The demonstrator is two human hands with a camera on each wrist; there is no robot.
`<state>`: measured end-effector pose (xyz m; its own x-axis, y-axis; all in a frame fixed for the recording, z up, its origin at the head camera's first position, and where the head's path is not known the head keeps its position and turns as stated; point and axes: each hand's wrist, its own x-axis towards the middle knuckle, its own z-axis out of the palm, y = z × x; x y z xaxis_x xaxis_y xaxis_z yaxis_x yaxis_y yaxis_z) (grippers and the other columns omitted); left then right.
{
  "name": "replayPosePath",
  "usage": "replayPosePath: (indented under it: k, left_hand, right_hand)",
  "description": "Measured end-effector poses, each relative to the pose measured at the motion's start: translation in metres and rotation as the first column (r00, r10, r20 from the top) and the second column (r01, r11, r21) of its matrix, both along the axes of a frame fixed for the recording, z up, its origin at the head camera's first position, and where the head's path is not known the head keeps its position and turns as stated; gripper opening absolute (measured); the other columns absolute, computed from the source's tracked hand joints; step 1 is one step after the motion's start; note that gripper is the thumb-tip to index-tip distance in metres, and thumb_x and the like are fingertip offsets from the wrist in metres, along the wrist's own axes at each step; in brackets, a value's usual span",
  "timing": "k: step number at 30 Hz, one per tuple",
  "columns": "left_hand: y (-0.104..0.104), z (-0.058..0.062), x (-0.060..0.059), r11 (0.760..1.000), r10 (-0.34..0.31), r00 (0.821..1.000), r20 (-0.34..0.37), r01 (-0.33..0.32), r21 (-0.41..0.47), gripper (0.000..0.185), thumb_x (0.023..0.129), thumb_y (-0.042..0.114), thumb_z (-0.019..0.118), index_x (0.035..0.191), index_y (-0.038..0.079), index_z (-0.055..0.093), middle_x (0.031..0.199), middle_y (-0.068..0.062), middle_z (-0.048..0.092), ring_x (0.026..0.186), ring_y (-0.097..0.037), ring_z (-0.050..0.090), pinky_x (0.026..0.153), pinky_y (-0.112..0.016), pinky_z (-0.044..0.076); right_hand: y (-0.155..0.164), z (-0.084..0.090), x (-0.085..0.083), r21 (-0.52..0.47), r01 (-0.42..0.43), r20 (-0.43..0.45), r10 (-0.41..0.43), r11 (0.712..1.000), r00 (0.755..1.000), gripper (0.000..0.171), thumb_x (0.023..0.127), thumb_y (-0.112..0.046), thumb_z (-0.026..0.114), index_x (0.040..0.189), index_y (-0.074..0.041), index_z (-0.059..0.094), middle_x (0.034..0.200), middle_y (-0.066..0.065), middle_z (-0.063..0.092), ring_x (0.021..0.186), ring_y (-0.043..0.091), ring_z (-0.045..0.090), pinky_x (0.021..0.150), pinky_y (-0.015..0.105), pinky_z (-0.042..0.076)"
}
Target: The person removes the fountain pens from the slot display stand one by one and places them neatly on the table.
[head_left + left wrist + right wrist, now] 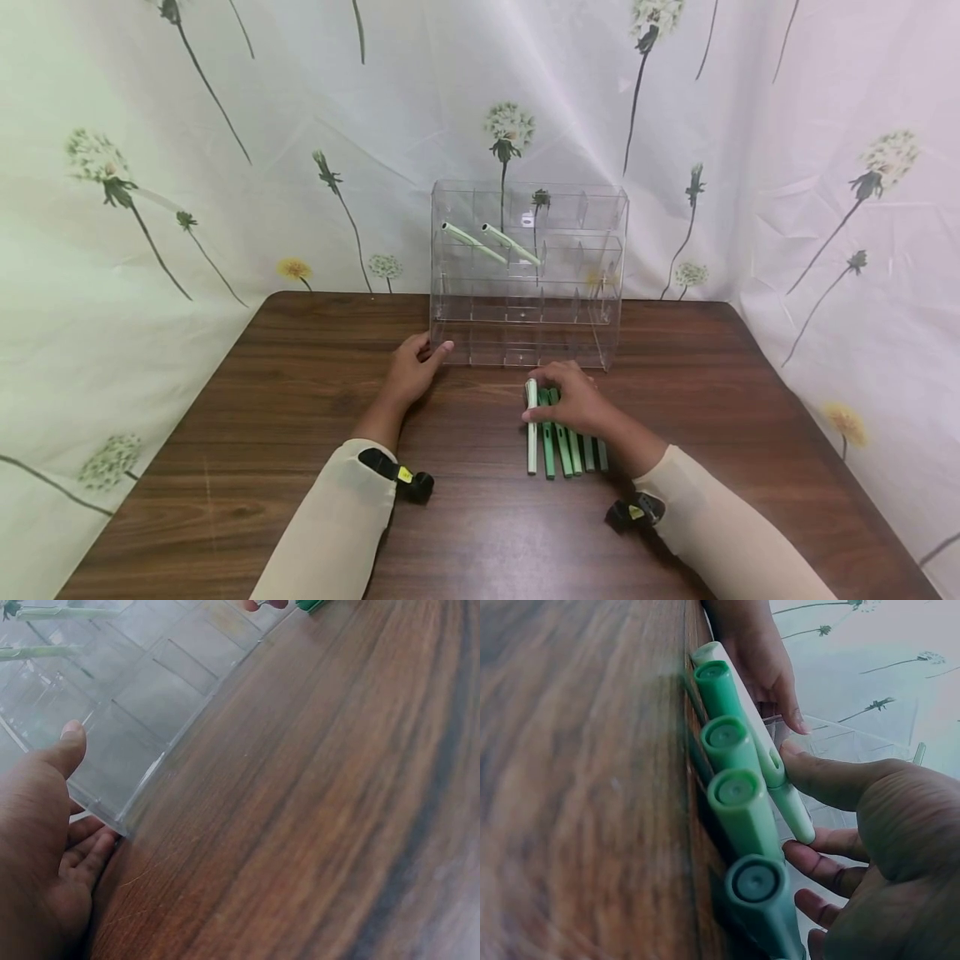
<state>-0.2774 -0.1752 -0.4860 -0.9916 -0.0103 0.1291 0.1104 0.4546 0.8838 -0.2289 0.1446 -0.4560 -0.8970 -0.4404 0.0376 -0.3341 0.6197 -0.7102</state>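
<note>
A clear acrylic display rack with stepped compartments stands at the back of the table. My left hand grips its lower left corner, thumb over the front edge and fingers around the side. Two light green pens lie slanted in an upper tier, toward the left. In front of the rack, my right hand pinches a whitish-green pen between thumb and fingertips near its upper end. That pen is the leftmost of a row and looks slightly tilted up in the right wrist view.
Several pens in darker and lighter greens lie side by side to the right of the pinched one, partly under my right hand. The brown wooden table meets a white curtain with dandelion prints behind the rack.
</note>
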Motion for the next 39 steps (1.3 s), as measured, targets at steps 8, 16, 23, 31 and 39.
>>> replayPosePath:
  k: [8, 16, 23, 31, 39]
  left_hand:
    - [-0.0003, -0.0004, 0.0007, 1.000, 0.001, 1.000, 0.002, -0.001, -0.003, 0.061, 0.107, 0.043, 0.071, 0.154, 0.005, 0.062, 0.155, -0.022, 0.059, 0.146, -0.038, 0.059, 0.123, -0.052, 0.051]
    - [-0.0006, -0.0022, -0.0014, 0.999, 0.004, 1.000, -0.003, -0.004, -0.034, 0.061, 0.108, 0.044, 0.070, 0.154, 0.006, 0.061, 0.156, -0.021, 0.059, 0.146, -0.037, 0.059, 0.123, -0.053, 0.051]
    - [0.0003, -0.0021, -0.0013, 1.000, 0.003, 1.000, -0.008, -0.003, -0.006, 0.058, 0.108, 0.041, 0.072, 0.152, 0.004, 0.063, 0.154, -0.022, 0.060, 0.146, -0.037, 0.059, 0.123, -0.052, 0.051]
    - [0.0006, 0.0014, 0.0009, 1.000, 0.003, 1.000, 0.008, -0.003, -0.011, 0.060, 0.108, 0.041, 0.071, 0.154, 0.004, 0.061, 0.156, -0.023, 0.058, 0.147, -0.038, 0.058, 0.124, -0.053, 0.050]
    - [0.0006, 0.0007, 0.0003, 1.000, 0.000, 1.000, 0.003, 0.000, -0.025, 0.059, 0.108, 0.041, 0.070, 0.153, 0.004, 0.062, 0.156, -0.024, 0.058, 0.148, -0.039, 0.057, 0.123, -0.053, 0.050]
  right_hand:
    - [0.0008, -0.0028, -0.0018, 0.021, -0.003, -0.015, 0.004, 1.000, 1.000, 0.071, 0.089, -0.032, 0.094, 0.147, -0.002, 0.066, 0.135, 0.014, 0.069, 0.130, 0.036, 0.055, 0.104, 0.061, 0.051]
    - [0.0004, -0.0026, -0.0030, 0.032, -0.009, -0.012, 0.009, 0.999, 1.000, 0.069, 0.089, -0.031, 0.094, 0.146, -0.003, 0.067, 0.132, 0.013, 0.070, 0.125, 0.032, 0.054, 0.102, 0.057, 0.050]
    - [0.0019, -0.0046, -0.0047, 0.037, -0.025, -0.007, 0.025, 0.999, 1.000, 0.069, 0.088, -0.035, 0.094, 0.145, -0.005, 0.068, 0.136, 0.013, 0.070, 0.131, 0.034, 0.053, 0.110, 0.066, 0.045]
    - [0.0033, -0.0049, -0.0047, 0.051, -0.020, 0.003, 0.020, 0.999, 1.000, 0.068, 0.087, -0.037, 0.095, 0.144, -0.008, 0.070, 0.142, 0.014, 0.069, 0.143, 0.039, 0.047, 0.122, 0.090, 0.010]
    - [0.0020, -0.0041, -0.0039, 0.084, -0.015, 0.006, 0.014, 0.996, 1.000, 0.065, 0.087, -0.036, 0.095, 0.141, -0.009, 0.072, 0.152, 0.015, 0.064, 0.152, 0.042, 0.039, 0.122, 0.091, 0.006]
